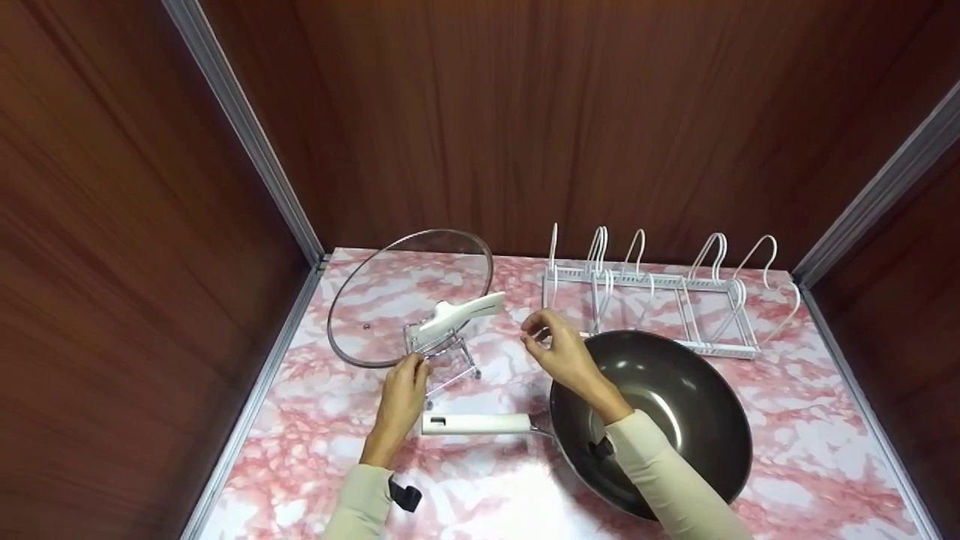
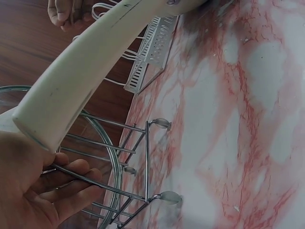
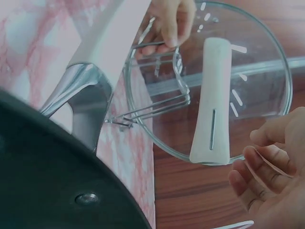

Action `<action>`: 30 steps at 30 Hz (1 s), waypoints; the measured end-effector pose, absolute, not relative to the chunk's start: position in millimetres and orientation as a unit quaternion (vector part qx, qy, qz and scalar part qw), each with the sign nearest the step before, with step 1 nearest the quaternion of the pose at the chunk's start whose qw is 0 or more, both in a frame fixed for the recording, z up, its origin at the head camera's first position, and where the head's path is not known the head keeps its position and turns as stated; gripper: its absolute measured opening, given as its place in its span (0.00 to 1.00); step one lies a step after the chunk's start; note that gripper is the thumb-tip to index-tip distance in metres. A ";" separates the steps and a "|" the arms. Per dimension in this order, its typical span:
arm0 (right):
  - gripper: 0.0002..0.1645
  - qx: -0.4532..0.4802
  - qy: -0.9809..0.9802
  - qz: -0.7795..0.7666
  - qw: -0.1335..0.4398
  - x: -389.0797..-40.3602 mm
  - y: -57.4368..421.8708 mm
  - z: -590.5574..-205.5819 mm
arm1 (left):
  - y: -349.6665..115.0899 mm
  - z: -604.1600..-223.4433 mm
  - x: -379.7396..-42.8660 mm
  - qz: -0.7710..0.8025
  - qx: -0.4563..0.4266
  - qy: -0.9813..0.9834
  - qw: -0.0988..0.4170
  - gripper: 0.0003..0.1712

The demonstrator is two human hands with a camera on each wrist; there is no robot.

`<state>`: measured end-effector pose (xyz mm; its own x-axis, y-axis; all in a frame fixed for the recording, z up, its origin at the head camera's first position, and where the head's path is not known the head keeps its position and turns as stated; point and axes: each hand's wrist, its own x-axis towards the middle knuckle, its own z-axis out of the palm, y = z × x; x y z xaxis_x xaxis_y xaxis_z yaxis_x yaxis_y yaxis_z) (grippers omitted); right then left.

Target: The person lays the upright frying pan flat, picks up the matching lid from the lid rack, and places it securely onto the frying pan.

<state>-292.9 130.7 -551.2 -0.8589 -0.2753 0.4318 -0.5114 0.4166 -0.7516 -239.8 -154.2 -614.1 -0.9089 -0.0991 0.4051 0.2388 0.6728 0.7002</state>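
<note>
Our left hand pinches a bar of the small silver wire stand on the pink-and-white marbled counter; our right hand hangs loosely curled, holding nothing, near the dark, round, deep pan. A round clear glass lid with a white handle is tilted at the stand. Behind the pan sits a white wire rack.

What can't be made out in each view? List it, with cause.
Head: part of the pan, behind the right sleeve.
Left wrist: part of the stand, behind the left hand; much of the right hand, cut off by the top edge.
Right wrist: part of the pan, cut off by left and bottom edges.
</note>
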 end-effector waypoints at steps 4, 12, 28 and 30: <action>0.10 0.231 -0.837 0.482 0.119 -293.9 128.4 -551.5 | -152.4 -616.4 -240.1 -0.401 -0.044 -0.890 0.210 0.07; 0.10 0.254 -0.847 0.446 0.135 -300.5 119.5 -552.5 | -153.3 -615.3 -239.8 -0.404 -0.037 -0.889 0.212 0.09; 0.16 0.312 -0.843 0.405 0.169 -308.8 104.0 -564.5 | -155.1 -615.3 -239.7 -0.419 -0.038 -0.883 0.208 0.08; 0.17 0.315 -0.843 0.400 0.170 -309.6 102.2 -566.1 | -155.3 -615.4 -239.9 -0.419 -0.037 -0.883 0.208 0.08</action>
<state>-309.6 102.2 -566.1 -0.7432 -0.3958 0.5394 -0.6682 0.4804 -0.5681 -239.9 -155.3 -615.4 -0.9104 -0.1082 0.3993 0.2407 0.6465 0.7240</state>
